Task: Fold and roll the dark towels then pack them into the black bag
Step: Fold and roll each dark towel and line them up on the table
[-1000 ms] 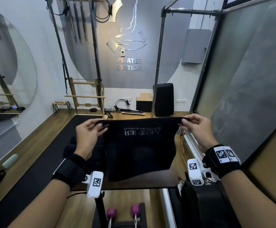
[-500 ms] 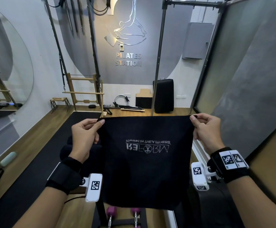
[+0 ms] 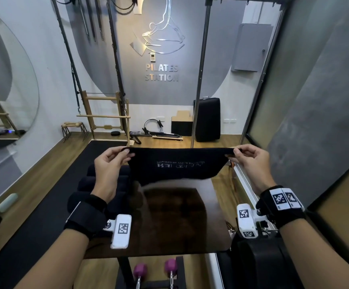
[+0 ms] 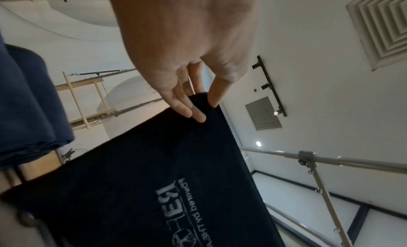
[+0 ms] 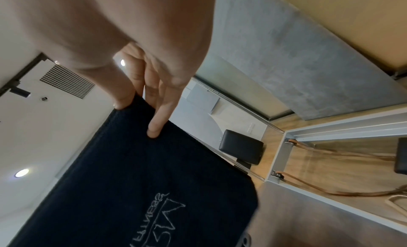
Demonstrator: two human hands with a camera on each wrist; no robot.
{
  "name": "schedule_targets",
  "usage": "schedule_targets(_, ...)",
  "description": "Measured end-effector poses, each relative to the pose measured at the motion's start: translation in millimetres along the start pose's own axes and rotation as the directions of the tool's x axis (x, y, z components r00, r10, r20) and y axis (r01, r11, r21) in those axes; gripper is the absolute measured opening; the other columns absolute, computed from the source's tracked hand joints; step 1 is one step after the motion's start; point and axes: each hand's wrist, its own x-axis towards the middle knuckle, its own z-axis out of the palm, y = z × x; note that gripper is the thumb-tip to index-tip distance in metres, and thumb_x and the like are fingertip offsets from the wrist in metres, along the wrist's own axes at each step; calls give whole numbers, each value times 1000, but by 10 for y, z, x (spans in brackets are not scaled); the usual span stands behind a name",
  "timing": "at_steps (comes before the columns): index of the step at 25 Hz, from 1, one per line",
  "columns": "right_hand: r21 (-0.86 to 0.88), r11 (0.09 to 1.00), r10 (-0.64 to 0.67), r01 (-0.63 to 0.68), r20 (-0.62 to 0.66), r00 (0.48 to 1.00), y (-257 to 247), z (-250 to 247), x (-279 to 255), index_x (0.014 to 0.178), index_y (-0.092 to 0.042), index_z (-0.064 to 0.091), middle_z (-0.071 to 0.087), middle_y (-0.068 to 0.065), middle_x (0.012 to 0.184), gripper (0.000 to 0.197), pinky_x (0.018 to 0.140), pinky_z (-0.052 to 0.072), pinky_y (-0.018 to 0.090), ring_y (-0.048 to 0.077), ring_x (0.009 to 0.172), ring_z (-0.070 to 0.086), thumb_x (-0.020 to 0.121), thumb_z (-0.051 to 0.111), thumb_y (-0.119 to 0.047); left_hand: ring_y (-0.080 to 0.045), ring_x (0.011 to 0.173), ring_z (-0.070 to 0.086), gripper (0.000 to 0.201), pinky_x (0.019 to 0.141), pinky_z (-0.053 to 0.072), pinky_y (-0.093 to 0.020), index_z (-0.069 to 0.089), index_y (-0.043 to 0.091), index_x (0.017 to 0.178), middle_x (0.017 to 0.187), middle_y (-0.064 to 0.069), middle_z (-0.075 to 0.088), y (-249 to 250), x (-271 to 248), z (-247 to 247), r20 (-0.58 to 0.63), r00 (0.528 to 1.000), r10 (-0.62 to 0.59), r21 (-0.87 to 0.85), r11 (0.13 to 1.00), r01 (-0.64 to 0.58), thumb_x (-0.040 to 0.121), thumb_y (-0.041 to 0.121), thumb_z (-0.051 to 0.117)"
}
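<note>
While the dark towel (image 3: 176, 166) hangs stretched above the brown desk (image 3: 175, 222), we hold it by its two upper corners. Our left hand (image 3: 109, 165) has its grip closed on the left corner, thumb on one face and fingers (image 4: 193, 111) on the other; our right hand (image 3: 250, 161) pinches the right corner likewise. Rolled towels (image 3: 100, 184) lie on the desk's left side (printed lettering faces us, upside down).
</note>
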Motion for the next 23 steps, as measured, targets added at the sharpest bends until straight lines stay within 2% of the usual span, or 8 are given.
schedule_targets(4,-19,990,142,-141,39,989,585,-91,-420,85,-6,80,78,13,90,19,76,61,23,21,89,77,99,67,-8,-27,90,74,21,80,62,-28,72,-6,98,101,-22,75,-470,-416,-304,48,996,-76,163,984,67,104,1,54)
schedule_targets(6,-98,965,246,-242,34,969,955,-123,-708,82,-3,80,78,15,89,24,79,60,30,22,88,74,100,67,-14,-25,81,72,28,76,59,-31,72,-1,87,92,-16,75,-712,-684,-419,90,982,-166,358,926,123,107,8,55)
schedule_targets(8,-173,927,342,-332,34,939,1296,-153,-1000,76,-2,79,78,16,84,27,85,58,38,25,86,73,99,68,-11,-20,73,72,32,73,58,-38,71,7,78,79,-9,74,-958,-920,-511,126,956,-264,622,772,131,107,19,62)
schedule_targets(11,-334,850,444,-407,37,895,1633,-253,-1344,70,-4,79,78,9,77,31,78,52,29,25,84,75,99,68,-9,-26,67,70,35,68,56,-44,68,7,75,70,-11,71,-1219,-1160,-575,135,908,-397,865,495,88,104,26,64)
schedule_targets(14,-399,764,562,-508,25,826,1744,-372,-1457,79,1,75,77,11,74,29,54,52,30,30,57,69,102,64,-13,-31,76,66,39,70,56,-39,58,10,71,76,-9,67,-1288,-1214,-579,54,868,-493,981,188,46,101,34,59)
schedule_targets(16,-469,724,597,-507,57,800,1742,-414,-1386,86,0,72,76,12,74,29,38,39,24,26,40,56,105,61,-19,-30,82,66,40,77,56,-38,50,17,68,81,-4,65,-1294,-1170,-501,37,847,-531,998,63,-4,100,39,57)
schedule_targets(19,-491,738,562,-463,67,825,1745,-382,-1089,86,-1,72,76,12,70,26,35,32,20,19,36,48,103,62,-18,-32,87,67,42,78,56,-39,51,19,68,85,-3,66,-1324,-1009,-242,85,864,-497,996,69,-58,101,44,57)
schedule_targets(23,-421,761,551,-494,16,835,1828,-168,-520,86,5,71,72,12,63,17,34,36,20,16,36,52,99,66,-5,-22,79,66,31,75,58,-43,62,18,82,81,2,67,-1493,-676,184,237,878,-416,946,303,-111,102,42,62)
